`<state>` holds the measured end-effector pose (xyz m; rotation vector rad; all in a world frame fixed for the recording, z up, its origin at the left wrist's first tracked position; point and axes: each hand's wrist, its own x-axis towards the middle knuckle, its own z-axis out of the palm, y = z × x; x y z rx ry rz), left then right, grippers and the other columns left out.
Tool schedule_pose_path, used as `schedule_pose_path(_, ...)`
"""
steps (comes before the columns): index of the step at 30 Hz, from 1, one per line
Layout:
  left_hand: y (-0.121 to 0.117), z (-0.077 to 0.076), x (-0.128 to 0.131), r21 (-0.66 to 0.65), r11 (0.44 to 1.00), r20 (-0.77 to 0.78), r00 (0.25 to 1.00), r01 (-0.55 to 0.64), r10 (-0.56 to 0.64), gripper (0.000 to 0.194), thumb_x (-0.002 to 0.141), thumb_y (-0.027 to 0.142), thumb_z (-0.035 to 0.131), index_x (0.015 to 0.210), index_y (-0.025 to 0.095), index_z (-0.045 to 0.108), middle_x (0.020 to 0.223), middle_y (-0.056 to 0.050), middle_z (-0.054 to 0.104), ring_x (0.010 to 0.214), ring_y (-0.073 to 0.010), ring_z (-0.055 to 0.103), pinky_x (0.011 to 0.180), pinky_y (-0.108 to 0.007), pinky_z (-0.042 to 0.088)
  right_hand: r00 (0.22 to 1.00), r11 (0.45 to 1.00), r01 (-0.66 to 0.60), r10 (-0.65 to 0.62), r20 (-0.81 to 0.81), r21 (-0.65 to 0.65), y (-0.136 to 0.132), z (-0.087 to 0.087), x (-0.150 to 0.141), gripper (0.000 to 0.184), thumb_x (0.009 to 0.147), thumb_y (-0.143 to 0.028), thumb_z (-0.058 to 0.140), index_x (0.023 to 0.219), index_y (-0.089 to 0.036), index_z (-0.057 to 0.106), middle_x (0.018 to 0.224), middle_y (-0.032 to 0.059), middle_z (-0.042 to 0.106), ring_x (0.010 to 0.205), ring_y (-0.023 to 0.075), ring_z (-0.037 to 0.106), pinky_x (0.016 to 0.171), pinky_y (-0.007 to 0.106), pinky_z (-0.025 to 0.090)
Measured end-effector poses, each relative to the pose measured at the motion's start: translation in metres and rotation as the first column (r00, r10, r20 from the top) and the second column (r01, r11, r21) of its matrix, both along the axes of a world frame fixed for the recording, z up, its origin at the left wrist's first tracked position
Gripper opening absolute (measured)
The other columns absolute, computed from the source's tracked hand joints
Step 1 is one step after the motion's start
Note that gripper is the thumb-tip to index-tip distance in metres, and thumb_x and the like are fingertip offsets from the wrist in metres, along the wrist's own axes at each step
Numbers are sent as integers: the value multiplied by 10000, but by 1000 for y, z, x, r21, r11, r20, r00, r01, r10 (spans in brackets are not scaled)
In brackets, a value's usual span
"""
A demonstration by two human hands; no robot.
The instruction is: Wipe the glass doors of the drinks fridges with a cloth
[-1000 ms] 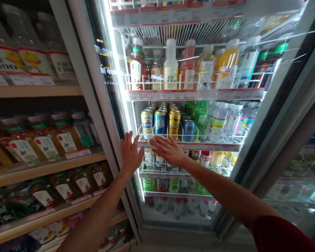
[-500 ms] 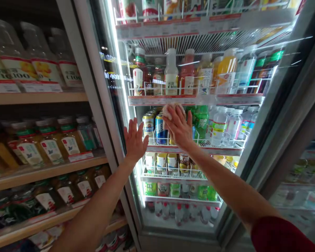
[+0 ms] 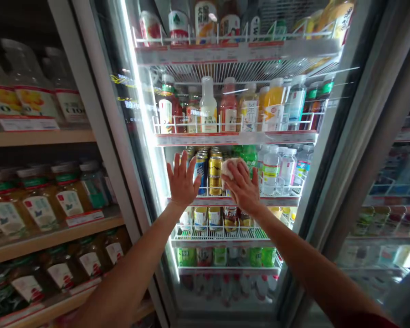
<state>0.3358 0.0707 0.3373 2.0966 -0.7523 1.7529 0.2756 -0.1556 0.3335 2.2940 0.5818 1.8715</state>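
Note:
My left hand [image 3: 181, 181] lies flat with fingers spread on the glass door [image 3: 150, 150] of a lit drinks fridge, at the level of the can shelf. My right hand [image 3: 242, 187] presses a crumpled white cloth [image 3: 231, 165] against the same glass, just right of the left hand. Behind the glass stand cans [image 3: 214, 172] in blue and gold, and green and clear bottles [image 3: 269, 167] further right.
Inside the fridge, wire shelves [image 3: 232, 137] carry juice bottles above and small cans and bottles below. To the left, wooden shelves [image 3: 54, 234] hold rows of tea bottles. A second fridge door [image 3: 389, 205] stands at the right.
Both hands have risen on the glass from the lower shelf level; the right hand with the cloth swept up and now sits slightly lower than half a second ago. The left hand moved right.

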Motion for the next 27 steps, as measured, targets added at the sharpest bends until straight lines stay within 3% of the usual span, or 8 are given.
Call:
schedule_pose_path(4,0,-1,1,-3,1000,13,1000,-12,12,567,866,360,435,1398,209,311,1502,-81,218,1409,-232,83,1140,-492,63,977,930,72,-138,160,362,-53,2,-3,515,850,-249,453,1355,-328,381,1501,46,244,1364,328,241,1052,636,154)
schedule_pose_path(7,-1,0,2,-16,1000,26,1000,2,-1,569,862,353,445,1397,215,314,1500,-74,227,1408,-234,95,1145,-481,49,947,836,45,-209,242,546,-60,0,-4,503,854,-235,423,1353,-296,395,1509,75,213,1371,353,208,1016,655,201)
schedule_pose_path(12,-1,-1,3,-20,1000,40,999,15,-15,591,860,339,462,1412,231,279,1511,-67,194,1406,-243,102,1146,-480,42,997,989,37,-46,64,144,-36,-10,-6,530,841,-243,476,1349,-363,377,1513,3,208,1373,276,241,1085,559,200)
schedule_pose_path(14,-1,-1,3,-12,1000,47,999,19,-18,606,860,333,468,1420,244,255,1514,-65,182,1405,-250,107,1142,-488,50,990,973,55,-82,114,226,-50,-4,-6,508,849,-248,459,1341,-358,390,1507,16,230,1363,289,263,1072,593,186)
schedule_pose_path(18,-1,0,3,0,1000,63,998,14,-14,638,854,312,488,1430,260,218,1518,-64,165,1405,-259,110,1136,-503,62,928,804,30,-243,282,594,-75,10,-3,510,863,-242,402,1369,-293,364,1505,77,225,1371,337,219,1016,655,205)
schedule_pose_path(22,-2,0,2,3,1000,75,997,21,-21,648,854,301,490,1434,265,202,1520,-63,156,1406,-261,100,1136,-510,50,983,946,39,-95,159,322,-44,3,-2,558,852,-252,453,1383,-354,315,1525,5,164,1382,285,211,1081,567,202)
schedule_pose_path(24,-3,0,2,-2,999,80,996,37,-37,641,859,305,482,1433,269,201,1519,-61,161,1406,-261,102,1136,-512,42,994,973,31,-54,96,228,-36,1,-3,583,847,-250,473,1386,-384,293,1522,-18,174,1371,269,248,1102,548,178)
schedule_pose_path(27,-3,0,2,1,999,89,995,33,-33,650,859,300,482,1436,271,185,1520,-57,153,1405,-261,103,1135,-516,49,971,908,16,-113,209,418,-45,8,-5,576,855,-235,443,1395,-360,287,1516,12,197,1373,307,228,1068,613,177)
